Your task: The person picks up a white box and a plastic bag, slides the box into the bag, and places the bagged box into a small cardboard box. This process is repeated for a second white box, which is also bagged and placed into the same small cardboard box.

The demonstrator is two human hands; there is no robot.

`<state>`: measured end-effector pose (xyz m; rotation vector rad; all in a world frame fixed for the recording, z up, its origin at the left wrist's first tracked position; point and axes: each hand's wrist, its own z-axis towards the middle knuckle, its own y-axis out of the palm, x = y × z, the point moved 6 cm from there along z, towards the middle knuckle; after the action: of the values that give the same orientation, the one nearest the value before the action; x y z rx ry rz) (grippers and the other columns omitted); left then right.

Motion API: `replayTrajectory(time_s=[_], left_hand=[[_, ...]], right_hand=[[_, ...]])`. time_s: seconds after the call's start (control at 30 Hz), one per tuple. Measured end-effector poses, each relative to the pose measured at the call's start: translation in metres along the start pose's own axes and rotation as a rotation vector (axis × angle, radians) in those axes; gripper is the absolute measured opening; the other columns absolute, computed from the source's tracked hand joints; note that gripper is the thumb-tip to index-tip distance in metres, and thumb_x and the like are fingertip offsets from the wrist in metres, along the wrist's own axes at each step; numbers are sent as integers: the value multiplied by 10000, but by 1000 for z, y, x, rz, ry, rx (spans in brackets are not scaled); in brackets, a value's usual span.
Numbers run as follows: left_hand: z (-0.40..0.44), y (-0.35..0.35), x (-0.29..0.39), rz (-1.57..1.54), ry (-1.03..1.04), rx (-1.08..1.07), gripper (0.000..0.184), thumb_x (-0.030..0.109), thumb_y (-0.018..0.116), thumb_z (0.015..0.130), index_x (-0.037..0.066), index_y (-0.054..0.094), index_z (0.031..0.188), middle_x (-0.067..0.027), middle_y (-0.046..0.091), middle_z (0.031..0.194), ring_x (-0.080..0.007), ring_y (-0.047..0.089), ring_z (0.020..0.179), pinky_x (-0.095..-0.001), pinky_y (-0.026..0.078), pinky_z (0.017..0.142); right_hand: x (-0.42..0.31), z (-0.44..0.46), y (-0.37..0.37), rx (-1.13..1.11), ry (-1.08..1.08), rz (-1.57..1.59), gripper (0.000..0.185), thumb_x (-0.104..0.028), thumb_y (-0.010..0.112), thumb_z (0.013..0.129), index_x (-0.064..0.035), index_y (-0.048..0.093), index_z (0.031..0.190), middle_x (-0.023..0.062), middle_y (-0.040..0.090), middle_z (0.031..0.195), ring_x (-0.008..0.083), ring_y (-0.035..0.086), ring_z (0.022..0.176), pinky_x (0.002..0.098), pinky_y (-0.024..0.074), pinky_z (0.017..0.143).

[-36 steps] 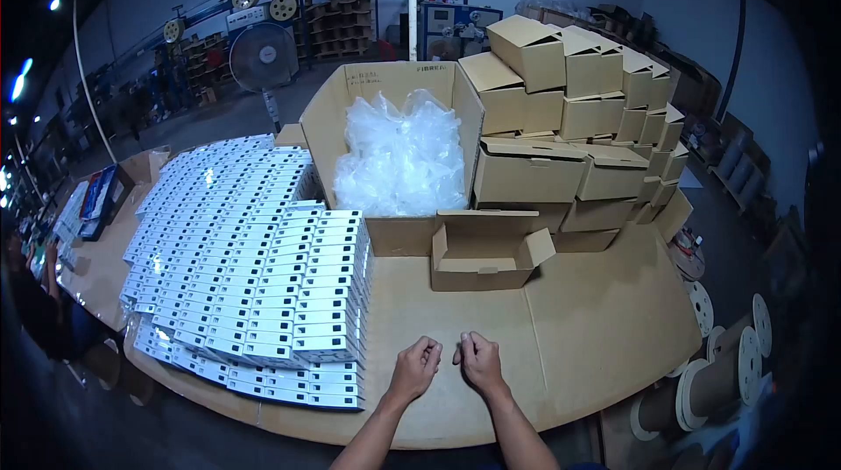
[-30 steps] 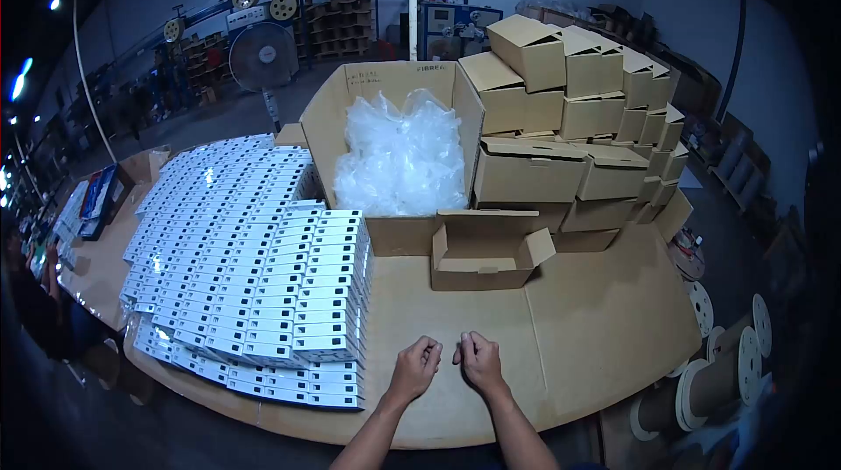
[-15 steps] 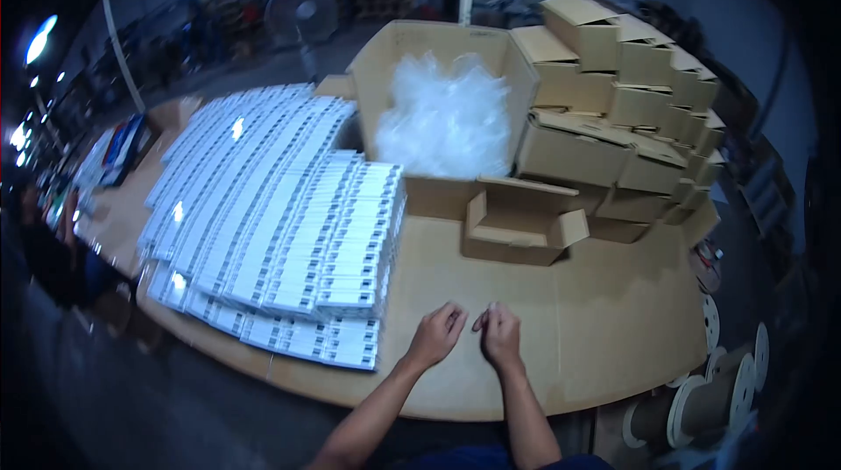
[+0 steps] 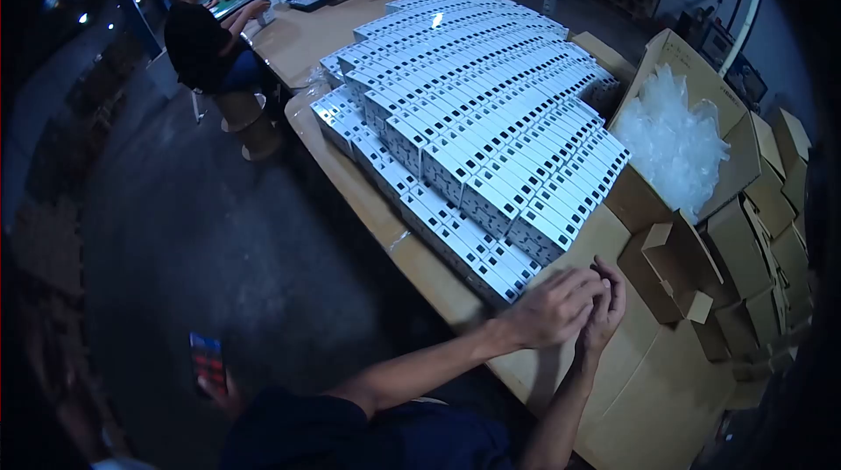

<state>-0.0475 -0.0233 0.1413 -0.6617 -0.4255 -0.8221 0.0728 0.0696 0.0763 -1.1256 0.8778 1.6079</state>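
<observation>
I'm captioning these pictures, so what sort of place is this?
Probably a factory or packing workshop: white boxes lie stacked in long rows on a table, brown cardboard boxes are piled beside a carton of clear plastic, and another person sits further off.

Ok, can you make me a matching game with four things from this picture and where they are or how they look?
Things:
1. white boxes
2. see-through plastic
3. phone
4. small brown carton

Places and looks:
A. at the lower left, showing red
B. standing open on the table
C. inside a big cardboard box
D. stacked in many long rows

Right pairs: 1-D, 2-C, 3-A, 4-B
</observation>
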Motion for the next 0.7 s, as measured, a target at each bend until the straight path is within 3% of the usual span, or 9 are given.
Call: replayTrajectory(time_s=[0.07,0.17,0.27,0.37,0.4,0.53,0.7], left_hand=[[6,-31,-1,47,0,41,278,22,673,854,-9,636,1128,-168,610,1158,-350,620,1142,-452,521,987],[8,-57,-9,129,5,79,283,3,689,831,-10,650,1111,-169,626,1156,-359,625,1144,-453,519,1006],[6,-58,-17,196,-11,59,300,9,695,829,-11,653,1125,-165,632,1175,-361,611,1181,-455,510,1023],[7,-56,-18,267,1,45,309,17,700,830,-11,659,1135,-158,636,1206,-359,592,1223,-457,497,1041],[6,-55,-20,296,-6,37,359,23,703,833,-5,643,1186,-150,627,1261,-350,573,1265,-478,479,1069],[5,-53,-25,392,-64,-50,452,21,702,844,18,594,1284,-143,589,1343,-336,564,1299,-516,449,1109],[11,-60,-28,329,-41,-51,432,-44,695,835,1,635,1260,-139,609,1318,-334,595,1216,-471,486,1049]], right_hand=[[-15,7,15,-43,16,-3,283,-92,461,1048,29,623,1247,212,603,1414,286,541,1354,405,420,1126],[-45,12,41,-105,-145,-176,301,-105,474,1038,2,626,1275,186,578,1462,270,539,1353,409,410,1132],[-54,16,56,-131,-130,-217,341,-86,473,1021,19,615,1312,193,559,1484,337,512,1393,431,386,1154],[-71,19,67,-217,-337,-489,364,-113,499,1004,4,621,1326,204,540,1496,394,472,1419,470,354,1176],[-70,18,69,-232,-327,-556,378,-135,504,1003,-3,628,1335,228,502,1519,433,417,1445,504,322,1197],[-65,16,70,-254,-354,-666,393,-163,480,1032,-28,628,1371,223,465,1554,454,383,1457,527,308,1206],[-66,18,65,-287,-281,-611,422,-204,429,1065,-47,622,1405,226,430,1580,455,375,1460,520,297,1210]])
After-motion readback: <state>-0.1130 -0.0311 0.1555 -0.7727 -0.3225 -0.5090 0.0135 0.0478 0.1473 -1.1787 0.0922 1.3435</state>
